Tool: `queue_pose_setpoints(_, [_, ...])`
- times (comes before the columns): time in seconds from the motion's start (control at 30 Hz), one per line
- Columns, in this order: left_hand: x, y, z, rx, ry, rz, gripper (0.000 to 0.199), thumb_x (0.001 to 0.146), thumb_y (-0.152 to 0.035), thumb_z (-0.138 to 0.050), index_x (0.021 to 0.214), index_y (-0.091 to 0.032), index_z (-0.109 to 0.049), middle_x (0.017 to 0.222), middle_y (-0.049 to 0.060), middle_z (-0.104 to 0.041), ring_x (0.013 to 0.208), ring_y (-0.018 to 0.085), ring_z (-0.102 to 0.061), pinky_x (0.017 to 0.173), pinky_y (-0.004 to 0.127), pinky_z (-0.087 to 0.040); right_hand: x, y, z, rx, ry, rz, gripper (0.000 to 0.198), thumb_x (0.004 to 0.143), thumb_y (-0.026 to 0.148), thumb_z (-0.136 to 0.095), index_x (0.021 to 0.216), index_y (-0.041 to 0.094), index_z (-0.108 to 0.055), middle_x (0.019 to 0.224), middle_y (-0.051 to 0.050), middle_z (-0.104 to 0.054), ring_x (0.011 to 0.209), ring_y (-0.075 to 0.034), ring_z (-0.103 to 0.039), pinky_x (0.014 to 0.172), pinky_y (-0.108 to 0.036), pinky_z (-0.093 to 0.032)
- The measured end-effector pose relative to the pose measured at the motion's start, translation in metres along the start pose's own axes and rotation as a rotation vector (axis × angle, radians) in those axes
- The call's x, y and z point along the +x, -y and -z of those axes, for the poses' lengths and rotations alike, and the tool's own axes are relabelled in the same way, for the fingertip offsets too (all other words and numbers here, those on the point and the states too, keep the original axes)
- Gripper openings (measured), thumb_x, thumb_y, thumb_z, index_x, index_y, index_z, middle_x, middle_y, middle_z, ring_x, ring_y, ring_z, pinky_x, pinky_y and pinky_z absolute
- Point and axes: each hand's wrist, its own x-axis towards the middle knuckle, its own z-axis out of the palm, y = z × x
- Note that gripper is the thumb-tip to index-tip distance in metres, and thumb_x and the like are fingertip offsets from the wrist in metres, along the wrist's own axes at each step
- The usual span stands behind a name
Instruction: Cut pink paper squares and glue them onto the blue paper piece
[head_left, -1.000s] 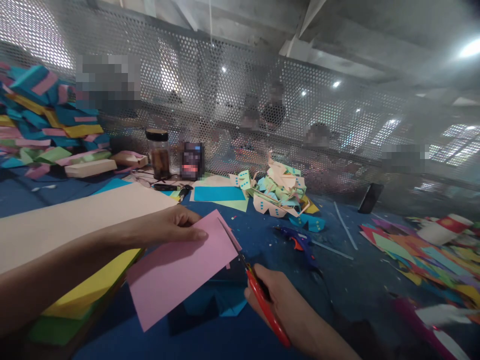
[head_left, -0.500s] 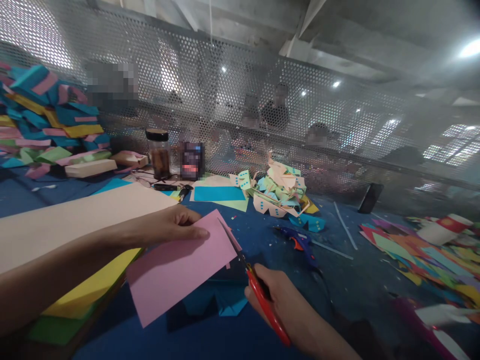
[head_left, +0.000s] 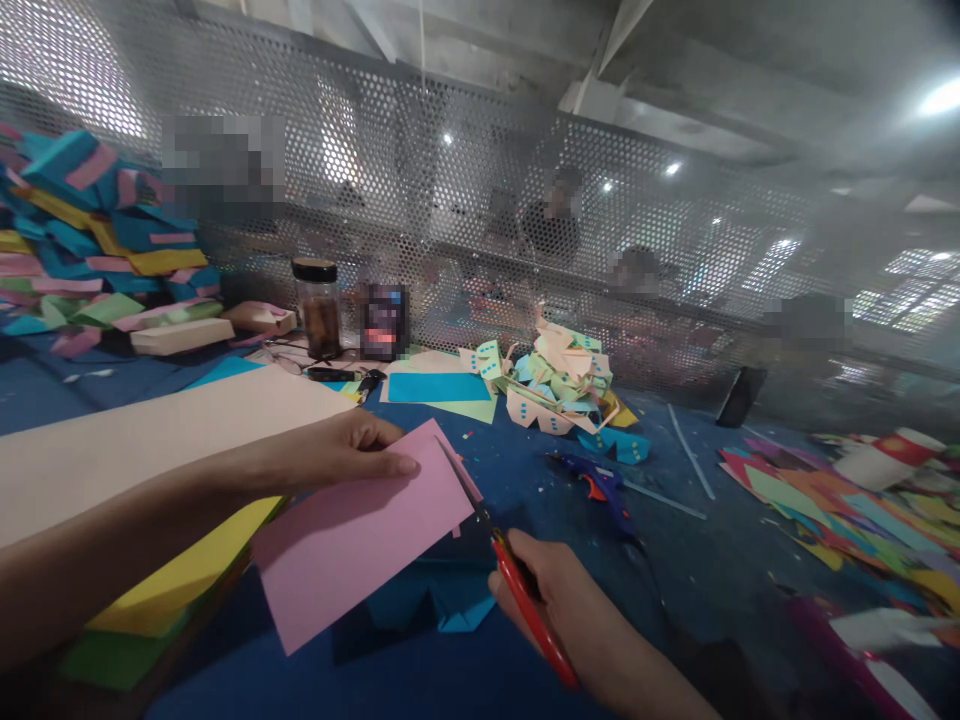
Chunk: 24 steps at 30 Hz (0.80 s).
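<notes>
My left hand [head_left: 367, 450] pinches the upper edge of a pink sheet of paper [head_left: 360, 550], thumb on top. The sheet is held tilted above the blue table. My right hand [head_left: 551, 580] is closed round the red handles of a pair of scissors [head_left: 525, 600]. Their blades lie along the sheet's right edge, with a narrow pink strip on the far side of them. Beneath the sheet, partly hidden by it, is a folded blue paper piece [head_left: 461, 605]. A blue glue gun [head_left: 604, 485] with an orange trigger lies to the right of the scissors.
A pile of cut paper pieces [head_left: 555, 375] stands behind. Stacked paper boxes [head_left: 75, 220] rise at the left, near a jar [head_left: 318, 310] and a phone [head_left: 384, 322]. Coloured scraps [head_left: 847, 510] spread at right. A large cream sheet [head_left: 195, 410] lies under my left arm. Perforated metal screen [head_left: 465, 200] behind.
The scissor handles have drawn very slightly closer together. Both hands and the pink sheet are in nearly the same place.
</notes>
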Motion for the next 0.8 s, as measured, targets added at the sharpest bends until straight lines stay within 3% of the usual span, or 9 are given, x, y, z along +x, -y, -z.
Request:
queue_pose_setpoints(0.23, [0.0015,0.0049,0.0005,-0.012,0.018,-0.029,0.023,0.087,-0.038,-0.062,0.078,-0.017,-0.065,0.065,0.001,-0.067,0.046,0.009,-0.057,0.043,0.017,-0.034,-0.0008,0.0023,-0.0001,0.052,0.022,-0.021,0.019,0.087,0.016,-0.052,0.071,0.020,-0.041,0.060,0.006,-0.048,0.052,-0.006,-0.039,0.046,-0.018,-0.028])
queue_pose_setpoints(0.47, [0.0013,0.0040,-0.0013,-0.026,0.029,-0.044,0.024,0.086,-0.038,-0.063,0.076,-0.016,-0.065,0.064,0.001,-0.066,0.044,0.008,-0.053,0.042,0.018,-0.033,-0.0019,0.0000,0.0002,-0.017,-0.013,0.076,0.020,0.089,0.022,-0.052,0.072,0.020,-0.042,0.064,0.006,-0.049,0.056,-0.007,-0.040,0.048,-0.020,-0.029])
queue_pose_setpoints(0.8, [0.0010,0.0050,-0.0045,-0.004,0.024,-0.054,0.024,0.084,-0.037,-0.065,0.071,-0.017,-0.061,0.060,-0.001,-0.061,0.045,0.008,-0.048,0.043,0.018,-0.030,-0.0026,0.0065,0.0028,-0.023,0.015,0.055,0.018,0.088,0.023,-0.054,0.074,0.019,-0.044,0.068,0.004,-0.053,0.058,-0.007,-0.041,0.050,-0.020,-0.031])
